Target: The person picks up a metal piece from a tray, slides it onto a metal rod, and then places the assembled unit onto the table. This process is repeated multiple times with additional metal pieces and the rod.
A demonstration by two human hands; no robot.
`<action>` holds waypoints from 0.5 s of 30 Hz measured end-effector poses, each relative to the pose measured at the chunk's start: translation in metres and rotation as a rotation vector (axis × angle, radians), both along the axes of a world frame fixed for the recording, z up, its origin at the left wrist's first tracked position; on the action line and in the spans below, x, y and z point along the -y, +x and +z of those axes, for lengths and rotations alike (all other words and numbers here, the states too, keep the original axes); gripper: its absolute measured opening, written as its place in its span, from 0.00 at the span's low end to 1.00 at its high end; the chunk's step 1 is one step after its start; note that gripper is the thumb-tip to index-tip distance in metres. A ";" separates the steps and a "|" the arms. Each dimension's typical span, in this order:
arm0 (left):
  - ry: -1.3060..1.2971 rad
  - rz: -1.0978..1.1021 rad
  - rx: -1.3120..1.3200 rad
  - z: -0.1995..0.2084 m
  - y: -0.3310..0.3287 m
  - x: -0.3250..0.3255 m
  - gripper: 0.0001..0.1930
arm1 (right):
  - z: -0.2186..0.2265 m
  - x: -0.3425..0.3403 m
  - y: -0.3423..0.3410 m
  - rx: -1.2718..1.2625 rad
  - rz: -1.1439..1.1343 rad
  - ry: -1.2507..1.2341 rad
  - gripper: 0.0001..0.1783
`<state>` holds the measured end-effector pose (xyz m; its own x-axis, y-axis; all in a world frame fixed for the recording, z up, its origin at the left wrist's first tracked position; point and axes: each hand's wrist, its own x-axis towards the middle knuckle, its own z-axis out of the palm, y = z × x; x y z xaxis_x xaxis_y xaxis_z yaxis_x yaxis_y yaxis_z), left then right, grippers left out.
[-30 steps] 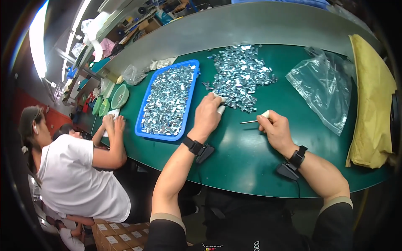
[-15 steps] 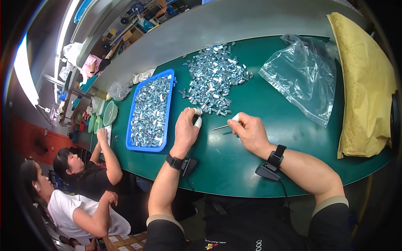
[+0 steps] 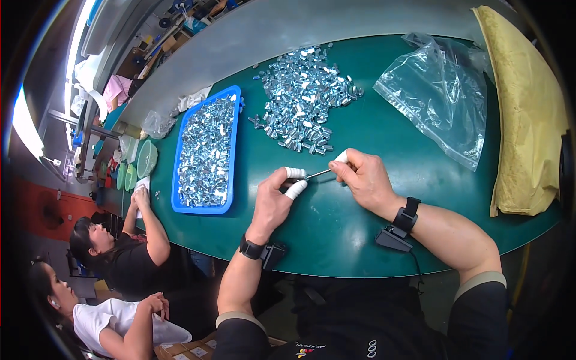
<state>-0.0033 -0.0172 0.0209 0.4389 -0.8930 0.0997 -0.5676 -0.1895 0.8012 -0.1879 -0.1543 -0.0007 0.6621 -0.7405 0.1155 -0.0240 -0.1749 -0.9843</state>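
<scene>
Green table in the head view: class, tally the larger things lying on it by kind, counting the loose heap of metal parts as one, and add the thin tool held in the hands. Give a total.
Blue tray: 1
Heap of metal parts: 1
Clear plastic bag: 1
Yellow cloth: 1
Thin metal tool: 1
Total: 5

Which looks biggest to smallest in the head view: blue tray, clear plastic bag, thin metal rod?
1. clear plastic bag, though the blue tray looks close in size.
2. blue tray.
3. thin metal rod.
</scene>
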 end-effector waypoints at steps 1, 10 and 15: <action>-0.015 -0.023 -0.020 0.000 -0.004 -0.001 0.09 | 0.002 -0.001 0.000 -0.009 0.011 -0.008 0.14; -0.084 -0.121 -0.013 -0.001 -0.003 -0.006 0.10 | -0.003 -0.005 -0.001 -0.041 0.052 0.008 0.10; -0.081 -0.175 0.079 -0.002 -0.005 -0.003 0.10 | 0.003 -0.006 -0.001 -0.105 0.112 -0.056 0.11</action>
